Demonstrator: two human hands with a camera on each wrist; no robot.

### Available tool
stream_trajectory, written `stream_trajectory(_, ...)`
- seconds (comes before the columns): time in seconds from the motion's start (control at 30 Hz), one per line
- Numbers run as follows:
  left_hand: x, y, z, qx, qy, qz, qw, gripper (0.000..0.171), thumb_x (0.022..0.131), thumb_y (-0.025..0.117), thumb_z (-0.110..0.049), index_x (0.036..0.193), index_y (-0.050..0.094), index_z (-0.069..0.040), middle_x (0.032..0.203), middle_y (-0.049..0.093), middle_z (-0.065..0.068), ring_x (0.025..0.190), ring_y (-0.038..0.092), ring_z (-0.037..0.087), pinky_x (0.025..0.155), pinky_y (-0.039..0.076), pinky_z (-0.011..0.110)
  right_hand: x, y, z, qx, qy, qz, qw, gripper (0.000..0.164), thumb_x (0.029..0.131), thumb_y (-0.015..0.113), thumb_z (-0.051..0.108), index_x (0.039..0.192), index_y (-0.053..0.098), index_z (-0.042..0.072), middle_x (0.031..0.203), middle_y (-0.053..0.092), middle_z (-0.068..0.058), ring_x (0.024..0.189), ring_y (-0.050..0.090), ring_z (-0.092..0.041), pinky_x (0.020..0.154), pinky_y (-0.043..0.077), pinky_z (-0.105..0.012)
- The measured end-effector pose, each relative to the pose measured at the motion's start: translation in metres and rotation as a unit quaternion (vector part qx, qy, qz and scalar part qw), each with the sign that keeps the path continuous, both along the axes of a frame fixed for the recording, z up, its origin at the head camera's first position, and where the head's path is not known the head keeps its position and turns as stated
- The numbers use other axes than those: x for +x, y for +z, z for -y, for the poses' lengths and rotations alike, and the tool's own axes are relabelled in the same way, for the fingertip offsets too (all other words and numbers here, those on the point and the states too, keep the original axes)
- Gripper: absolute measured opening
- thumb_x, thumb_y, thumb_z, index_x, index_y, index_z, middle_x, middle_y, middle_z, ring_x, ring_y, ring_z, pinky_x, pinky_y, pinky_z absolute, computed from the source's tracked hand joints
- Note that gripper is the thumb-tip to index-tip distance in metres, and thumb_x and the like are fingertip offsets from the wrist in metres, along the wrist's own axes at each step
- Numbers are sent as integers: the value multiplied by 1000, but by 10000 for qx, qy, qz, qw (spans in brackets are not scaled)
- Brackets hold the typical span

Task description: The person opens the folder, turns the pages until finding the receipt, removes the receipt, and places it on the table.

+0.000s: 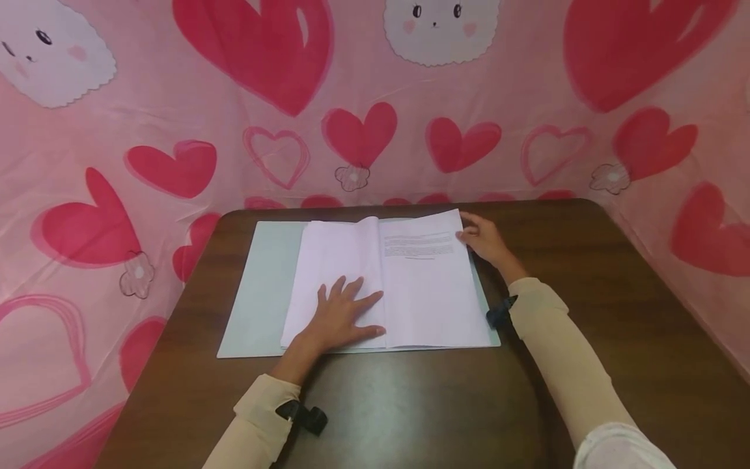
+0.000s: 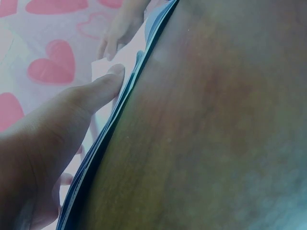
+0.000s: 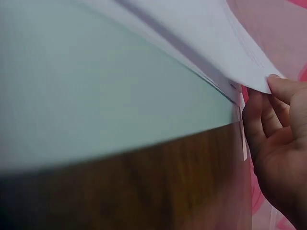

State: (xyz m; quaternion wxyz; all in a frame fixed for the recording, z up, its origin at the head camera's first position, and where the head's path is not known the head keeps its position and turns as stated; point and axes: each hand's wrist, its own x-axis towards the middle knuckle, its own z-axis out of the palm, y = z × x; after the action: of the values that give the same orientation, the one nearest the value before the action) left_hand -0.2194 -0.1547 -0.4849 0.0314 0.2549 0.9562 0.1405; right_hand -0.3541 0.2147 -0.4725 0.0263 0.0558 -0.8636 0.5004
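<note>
A pale green folder [image 1: 258, 293] lies spread on the table, holding a stack of white sheets opened in the middle. My left hand [image 1: 342, 319] rests with spread fingers on the left-hand pages [image 1: 334, 254], its thumb close to the centre fold. At the far right corner, my right hand [image 1: 483, 240] pinches the top right-hand sheet [image 1: 428, 293], which carries a short block of printed text. In the right wrist view the thumb and fingers grip the lifted corner of that sheet [image 3: 211, 43], raised above the folder cover [image 3: 120, 91].
The dark wooden table [image 1: 597, 312] has rounded far corners. Behind and beside it hangs a pink cloth [image 1: 398, 91] printed with hearts and white faces. Each wrist wears a black strapped camera, such as the left one [image 1: 301, 415].
</note>
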Motion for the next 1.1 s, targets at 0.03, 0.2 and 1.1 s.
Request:
stream_trajectory(0.03, 0, 0, 0, 0, -5, 0, 10000, 81, 84, 53, -78, 155, 36, -44, 170, 28, 6, 158, 17, 43, 120, 7, 77, 2, 0, -1, -66, 44, 8, 10000, 60, 101, 62, 12, 157, 40, 11, 122, 68, -33, 81, 64, -9, 70, 52, -15)
stream_trajectory(0.2, -1, -1, -1, -34, -12, 10, 10000, 81, 84, 53, -79, 155, 36, -44, 170, 28, 6, 158, 16, 43, 120, 7, 77, 14, 2, -5, -225, 242, 115, 9994, 58, 100, 63, 11, 155, 43, 12, 132, 65, -30, 94, 70, -17, 76, 58, -17)
stream_trajectory(1.1, 1, -1, 0, 29, -30, 22, 10000, 80, 84, 53, -78, 155, 38, -42, 169, 30, 8, 158, 18, 44, 119, 9, 79, 50, -5, -16, -230, 630, 671, 9955, 48, 97, 69, 19, 142, 59, 4, 144, 60, -23, 103, 67, -24, 84, 59, -22)
